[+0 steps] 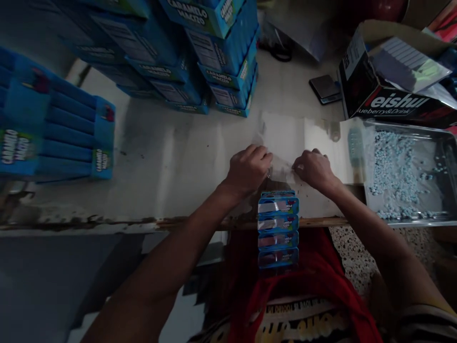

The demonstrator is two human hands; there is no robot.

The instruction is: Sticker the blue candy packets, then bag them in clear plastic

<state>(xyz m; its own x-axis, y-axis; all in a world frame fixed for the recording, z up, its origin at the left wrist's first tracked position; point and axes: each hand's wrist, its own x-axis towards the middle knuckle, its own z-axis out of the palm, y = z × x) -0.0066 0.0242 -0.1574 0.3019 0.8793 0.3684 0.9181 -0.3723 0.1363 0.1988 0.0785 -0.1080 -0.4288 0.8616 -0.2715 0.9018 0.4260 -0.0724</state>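
Note:
Between my two hands a thin clear plastic film [282, 164] is stretched above the table. My left hand [248, 169] pinches its left side, fingers closed. My right hand [314, 169] pinches the right side with thumb and fingertips together. Just below them, several small blue boxes [278, 224] with printed labels form a column at the table's front edge, close to my body. The film's exact outline is hard to see.
Blue cartons [228, 62] are stacked at the back, with more blue packs [71, 128] at the left. At the right are a metal tray [439, 216] of small pale-blue pieces, a black box [396, 102] and a dark flat object [324, 89].

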